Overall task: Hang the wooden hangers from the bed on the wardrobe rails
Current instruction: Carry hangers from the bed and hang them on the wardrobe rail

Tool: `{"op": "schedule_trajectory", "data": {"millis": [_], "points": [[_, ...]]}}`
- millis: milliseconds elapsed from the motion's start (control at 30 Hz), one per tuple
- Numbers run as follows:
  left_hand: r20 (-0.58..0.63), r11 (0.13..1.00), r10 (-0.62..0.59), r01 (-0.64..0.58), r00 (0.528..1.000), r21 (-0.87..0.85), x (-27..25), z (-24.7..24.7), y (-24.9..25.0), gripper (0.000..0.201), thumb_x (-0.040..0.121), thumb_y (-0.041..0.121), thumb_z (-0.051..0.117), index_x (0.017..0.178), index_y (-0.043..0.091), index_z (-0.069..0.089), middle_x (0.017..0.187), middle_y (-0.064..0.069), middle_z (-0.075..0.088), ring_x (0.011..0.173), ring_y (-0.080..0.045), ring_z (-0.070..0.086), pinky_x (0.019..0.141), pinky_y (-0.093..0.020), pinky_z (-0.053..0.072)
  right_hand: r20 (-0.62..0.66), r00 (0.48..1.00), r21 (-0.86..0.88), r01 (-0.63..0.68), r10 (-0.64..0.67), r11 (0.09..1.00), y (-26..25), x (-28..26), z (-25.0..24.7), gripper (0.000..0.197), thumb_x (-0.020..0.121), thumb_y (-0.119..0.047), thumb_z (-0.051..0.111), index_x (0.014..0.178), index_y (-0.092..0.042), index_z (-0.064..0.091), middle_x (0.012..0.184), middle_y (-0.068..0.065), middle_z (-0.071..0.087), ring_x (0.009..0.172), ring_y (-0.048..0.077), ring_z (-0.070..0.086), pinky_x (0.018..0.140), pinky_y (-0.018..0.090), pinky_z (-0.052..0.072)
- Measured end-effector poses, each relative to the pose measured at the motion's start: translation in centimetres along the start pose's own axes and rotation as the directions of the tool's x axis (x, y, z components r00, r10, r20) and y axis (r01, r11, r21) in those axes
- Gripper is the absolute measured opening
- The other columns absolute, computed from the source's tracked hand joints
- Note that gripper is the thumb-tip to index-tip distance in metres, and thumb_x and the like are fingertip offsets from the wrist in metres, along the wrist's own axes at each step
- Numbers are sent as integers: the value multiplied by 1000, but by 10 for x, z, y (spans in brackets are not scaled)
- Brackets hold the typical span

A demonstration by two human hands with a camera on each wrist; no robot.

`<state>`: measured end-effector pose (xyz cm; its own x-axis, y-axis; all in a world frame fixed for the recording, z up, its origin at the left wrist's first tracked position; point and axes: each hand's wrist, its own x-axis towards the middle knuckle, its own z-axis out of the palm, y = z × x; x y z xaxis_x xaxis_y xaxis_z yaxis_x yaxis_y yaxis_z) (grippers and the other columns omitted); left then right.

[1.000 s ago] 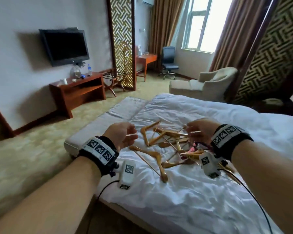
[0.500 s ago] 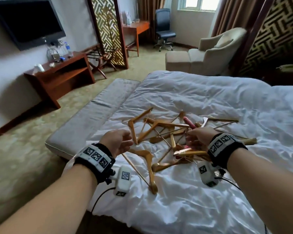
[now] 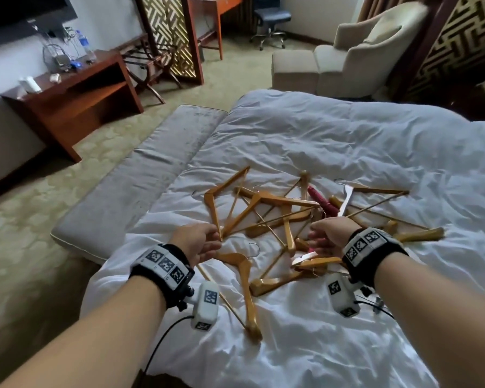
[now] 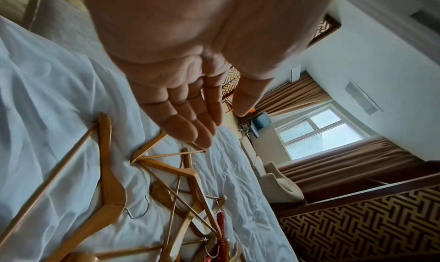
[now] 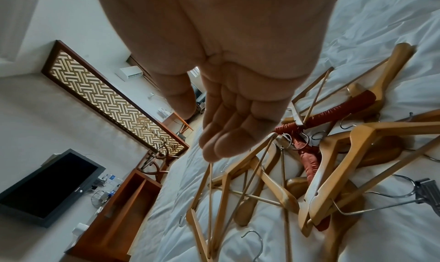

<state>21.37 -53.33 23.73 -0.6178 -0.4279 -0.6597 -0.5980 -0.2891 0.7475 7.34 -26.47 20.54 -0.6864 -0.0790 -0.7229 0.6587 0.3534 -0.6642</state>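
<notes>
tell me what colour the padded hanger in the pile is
Red: the padded hanger lies among the wooden ones, clearest in the right wrist view.

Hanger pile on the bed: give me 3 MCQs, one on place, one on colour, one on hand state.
1. Where do the wooden hangers lie?
A. on the white bed cover
B. on the carpet
C. on the armchair

2. What colour is the padded hanger in the pile?
A. blue
B. red
C. black

3. What are the hands doing?
A. both grip a hanger
B. only the left grips a hanger
C. both are open, holding nothing

Key: 1 A, the pile sits on the bed cover. 2 B, red fabric shows among the wood in the head and right wrist views. 3 C, the left hand and the right hand show bare palms with loose fingers above the pile.
</notes>
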Motion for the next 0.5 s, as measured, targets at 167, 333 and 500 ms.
{"op": "schedule_trajectory", "data": {"millis": [167,333,500], "points": [[38,999,-44,43,998,22,78,3,7,12,99,16,54,94,7,61,79,-7,62,64,-19,60,59,-28,46,-20,998,6,-55,55,998,-11,39,36,12,95,-14,54,89,-5,61,71,7,62,53,19,59,53,29,51],[110,983,-180,174,977,65,167,6,-6,12,99,18,56,99,7,61,79,-6,62,64,-19,61,56,-27,48,-36,994,28,-104,105,994,-18,90,83,13,95,-15,53,93,-5,60,70,9,62,54,22,61,59,34,51],[149,951,-306,295,940,88,239,19,-29,13,99,17,57,106,6,59,87,-7,67,73,-22,65,60,-29,49,-82,979,82,-179,186,980,-10,134,114,11,96,-15,52,102,-7,57,75,8,61,55,21,60,48,26,47]]}}
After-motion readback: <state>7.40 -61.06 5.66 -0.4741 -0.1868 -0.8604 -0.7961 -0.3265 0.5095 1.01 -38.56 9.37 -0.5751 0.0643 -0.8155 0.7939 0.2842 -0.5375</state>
